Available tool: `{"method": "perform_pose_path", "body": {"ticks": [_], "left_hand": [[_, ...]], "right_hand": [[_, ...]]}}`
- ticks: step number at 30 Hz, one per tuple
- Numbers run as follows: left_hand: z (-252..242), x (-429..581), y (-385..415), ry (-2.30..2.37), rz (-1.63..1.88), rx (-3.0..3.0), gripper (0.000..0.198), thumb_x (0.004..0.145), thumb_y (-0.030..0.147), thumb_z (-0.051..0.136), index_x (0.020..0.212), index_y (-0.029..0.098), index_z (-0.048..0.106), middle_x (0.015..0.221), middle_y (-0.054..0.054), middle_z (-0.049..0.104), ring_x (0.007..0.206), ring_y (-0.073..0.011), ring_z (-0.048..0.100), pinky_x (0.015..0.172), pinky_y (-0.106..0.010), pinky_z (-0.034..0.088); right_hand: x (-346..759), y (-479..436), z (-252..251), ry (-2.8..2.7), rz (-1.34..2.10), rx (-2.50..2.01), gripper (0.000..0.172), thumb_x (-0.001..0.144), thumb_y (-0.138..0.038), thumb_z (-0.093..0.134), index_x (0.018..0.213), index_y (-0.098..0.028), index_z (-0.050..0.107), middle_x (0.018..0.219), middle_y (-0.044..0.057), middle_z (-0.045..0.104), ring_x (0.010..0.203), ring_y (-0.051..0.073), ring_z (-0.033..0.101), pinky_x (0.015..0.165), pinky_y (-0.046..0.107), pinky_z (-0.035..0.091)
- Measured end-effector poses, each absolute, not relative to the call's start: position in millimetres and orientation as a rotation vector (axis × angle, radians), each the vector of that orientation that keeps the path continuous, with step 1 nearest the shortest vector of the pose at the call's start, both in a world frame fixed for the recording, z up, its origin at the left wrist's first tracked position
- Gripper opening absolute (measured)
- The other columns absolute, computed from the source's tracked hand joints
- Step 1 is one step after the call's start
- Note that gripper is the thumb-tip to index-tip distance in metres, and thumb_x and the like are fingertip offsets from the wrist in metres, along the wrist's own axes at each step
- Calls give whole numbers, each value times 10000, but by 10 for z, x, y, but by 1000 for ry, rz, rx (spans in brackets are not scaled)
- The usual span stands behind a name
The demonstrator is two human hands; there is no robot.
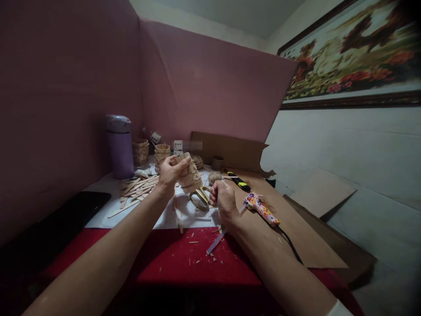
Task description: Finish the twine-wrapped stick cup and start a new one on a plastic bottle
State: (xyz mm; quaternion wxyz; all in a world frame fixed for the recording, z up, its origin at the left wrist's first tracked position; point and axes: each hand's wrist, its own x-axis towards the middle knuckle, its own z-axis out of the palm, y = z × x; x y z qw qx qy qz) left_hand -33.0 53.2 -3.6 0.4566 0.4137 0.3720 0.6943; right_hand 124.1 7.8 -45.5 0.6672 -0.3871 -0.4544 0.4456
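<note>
My left hand (168, 173) grips a small round holder made of wooden craft sticks (190, 176), raised and tilted above the table. Fingers curled tight, my right hand (222, 197) is just right of the gold-handled scissors (199, 198); what it may pinch is hidden. A ball of twine (215, 177) sits beyond the right fist. Two similar wooden holders, one nearer (162, 154) and one farther left (140, 151), stand behind my left hand. Loose craft sticks (140, 189) lie piled left of my left wrist.
A purple bottle (120, 147) and a dark flat device (88, 202) are at left. On the cardboard (292, 232) at right lie a floral glue gun (262, 209) with a cord and a yellow-black utility knife (239, 181). A glue stick (216, 243) and scraps dot the red cloth (171, 259).
</note>
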Motion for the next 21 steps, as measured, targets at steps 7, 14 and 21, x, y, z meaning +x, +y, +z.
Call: {"method": "perform_pose_path", "body": {"ticks": [7,14,21], "left_hand": [[-13,-319,517,890,1737,979,679,451,347,954,1023,166,636,874,-13,629,739,-147,594,660,-259,466],[46,-287,374,542,1504,1016,628,527,321,916,1064,169,629,924,-23,650,741,-136,604,657,-254,462],[59,-293,310,450,1442,1013,684,556,359,919,1128,188,585,952,-20,653,778,-141,592,677,-254,459]], "right_hand": [[1220,128,-518,-1123,841,-963,293,661,-439,758,764,-192,639,713,5,622,629,141,562,557,265,482],[1151,65,-508,-1154,1159,-714,712,571,-488,888,1152,-219,578,1197,92,671,1083,236,646,931,362,517],[1132,20,-476,-1187,1010,-692,759,592,-375,904,1232,-204,534,1237,104,661,1117,238,644,1027,381,480]]}}
